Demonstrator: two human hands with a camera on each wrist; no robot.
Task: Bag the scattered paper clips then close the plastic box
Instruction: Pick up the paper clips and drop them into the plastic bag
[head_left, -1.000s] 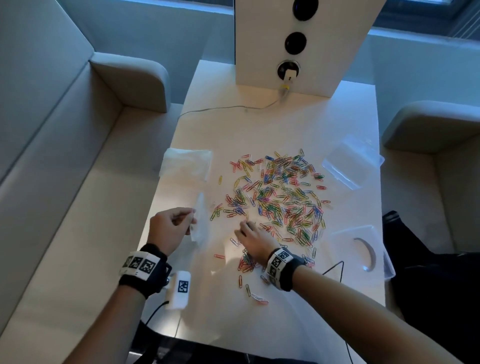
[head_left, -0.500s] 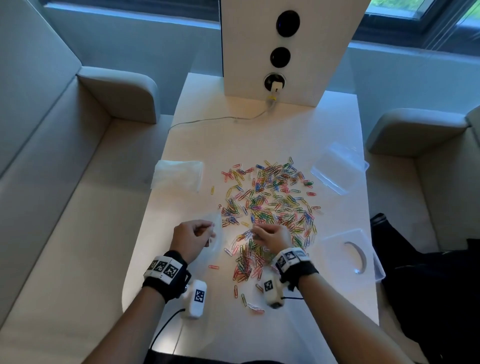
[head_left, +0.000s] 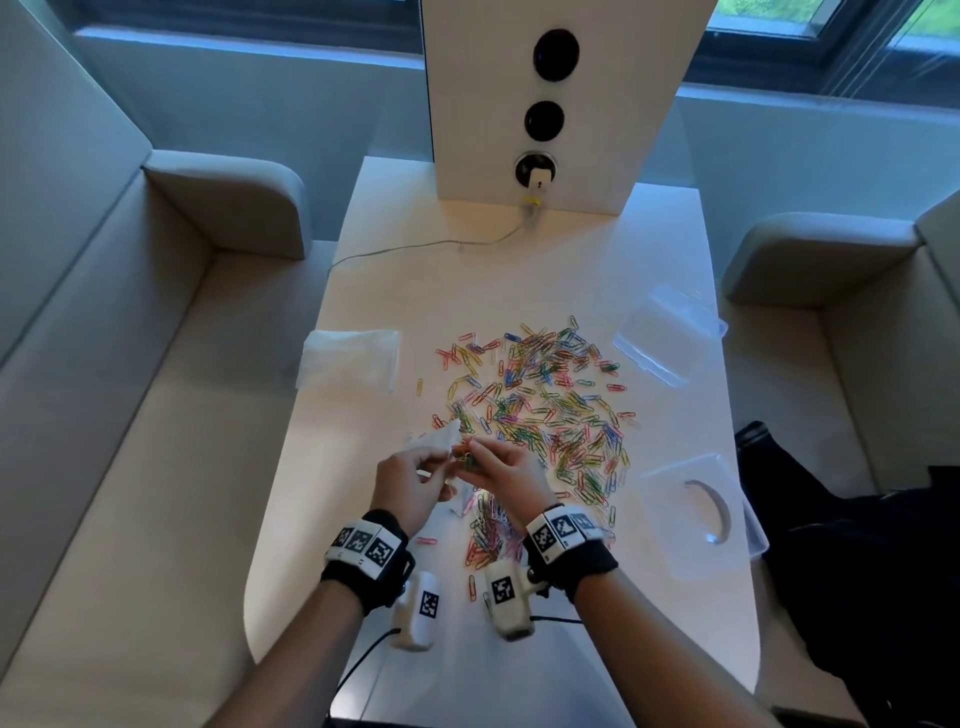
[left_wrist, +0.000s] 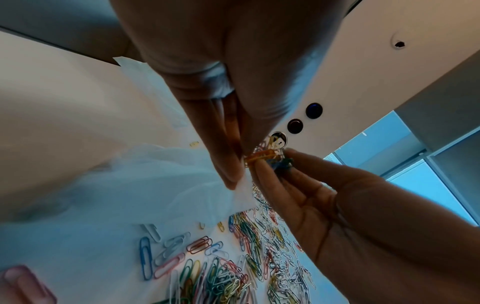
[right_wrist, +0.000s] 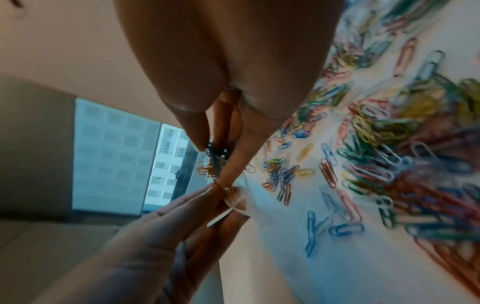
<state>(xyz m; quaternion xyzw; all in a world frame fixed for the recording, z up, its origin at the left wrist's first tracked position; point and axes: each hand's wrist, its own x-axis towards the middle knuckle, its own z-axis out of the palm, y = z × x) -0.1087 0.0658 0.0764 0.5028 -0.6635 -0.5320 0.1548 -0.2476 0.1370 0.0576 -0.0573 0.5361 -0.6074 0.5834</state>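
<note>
So here we've got both hands up just above the white table (head_left: 545, 270), close to its near edge. Our left hand (head_left: 410, 486) pinches the top edge of a small clear plastic bag (head_left: 441, 441) between thumb and fingers; the left wrist view shows that bag (left_wrist: 145, 181) hanging down from the fingertips, thin and see-through. Our right hand (head_left: 506, 475) is right up against it, fingers curled around a little clump of mixed-colour paper clips (head_left: 464, 453), held at the mouth of the bag. In the right wrist view the clump (right_wrist: 215, 160) sits between thumb and fingers, with an orange clip touching the left hand's fingertips.

The big scatter of coloured paper clips (head_left: 540, 405) lies spread over the middle of the table, running from beyond the hands down to between the wrists, with a few strays nearer us.

The clear plastic box (head_left: 670, 340) sits open near the table's right edge, beyond the scatter. A clear flat lid with a curved handle (head_left: 698, 512) lies nearer us on the same side. A stack of spare clear bags (head_left: 350, 358) lies on the left, just beside the scatter. A white cable (head_left: 431, 247) runs from a white socket panel (head_left: 550, 104) at the far end.
</note>
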